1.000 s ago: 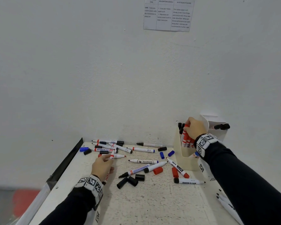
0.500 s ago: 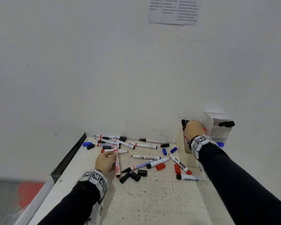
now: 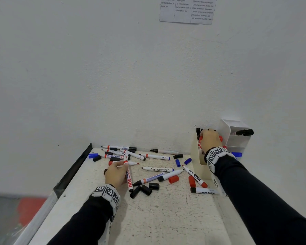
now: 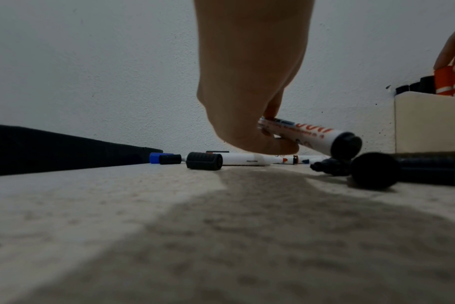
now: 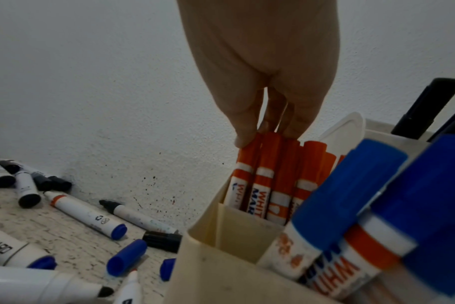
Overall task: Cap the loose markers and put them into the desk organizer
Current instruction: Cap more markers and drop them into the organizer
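Standing at the table's (image 3: 166, 218) right edge by the wall, the cream desk organizer (image 3: 200, 167) holds capped markers upright; right hand (image 3: 209, 139) fingertips (image 5: 243, 135) pinch the red-capped markers (image 5: 262, 174) in its compartment. Left hand (image 3: 116, 175) fingers grasp a loose white marker (image 3: 129, 178), tilted above scattered black caps (image 3: 146, 189).

Left hand (image 3: 115, 175) low, fingers (image 4: 278, 147) curled; right hand (image 3: 209, 139) raised, fingers (image 5: 243, 131) pointing down, pinched.
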Demonstrator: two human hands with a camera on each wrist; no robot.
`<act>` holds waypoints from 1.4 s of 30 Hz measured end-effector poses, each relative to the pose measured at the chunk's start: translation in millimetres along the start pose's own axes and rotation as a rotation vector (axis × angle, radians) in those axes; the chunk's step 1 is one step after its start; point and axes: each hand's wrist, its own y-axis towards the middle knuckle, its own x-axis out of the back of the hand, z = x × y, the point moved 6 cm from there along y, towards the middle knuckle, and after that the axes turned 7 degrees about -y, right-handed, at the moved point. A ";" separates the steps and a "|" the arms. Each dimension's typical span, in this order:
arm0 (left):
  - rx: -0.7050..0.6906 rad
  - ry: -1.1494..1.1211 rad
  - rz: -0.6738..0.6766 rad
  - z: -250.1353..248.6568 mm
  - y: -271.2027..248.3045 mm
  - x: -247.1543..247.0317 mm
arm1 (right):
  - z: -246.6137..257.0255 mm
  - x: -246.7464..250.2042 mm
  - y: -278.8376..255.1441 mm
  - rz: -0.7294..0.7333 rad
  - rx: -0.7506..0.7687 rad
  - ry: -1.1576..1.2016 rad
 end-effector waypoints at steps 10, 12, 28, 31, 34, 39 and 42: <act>-0.099 0.045 -0.116 -4.9 -0.6 7.3 | 8.4 -0.6 -7.8 -0.006 -0.021 -0.019; -0.111 0.053 -0.124 -6.4 -1.9 7.2 | 9.1 0.1 -10.5 -0.013 -0.030 -0.008; -0.096 -0.023 -0.044 -5.4 -2.1 3.7 | 15.2 -0.6 -18.2 0.013 -0.058 0.008; -0.084 -0.060 -0.069 -3.7 -0.6 6.2 | 16.5 -2.5 -17.7 0.025 -0.062 -0.010; -0.065 -0.073 -0.099 -3.7 -1.2 9.0 | 17.5 -2.5 -16.1 0.033 -0.071 0.003; -0.049 -0.030 -0.100 -4.5 -3.1 10.5 | 20.7 -2.7 -17.2 0.045 -0.087 0.010; -0.049 0.017 -0.099 -7.5 -2.5 18.0 | 30.7 0.7 -21.2 -0.052 -0.090 0.053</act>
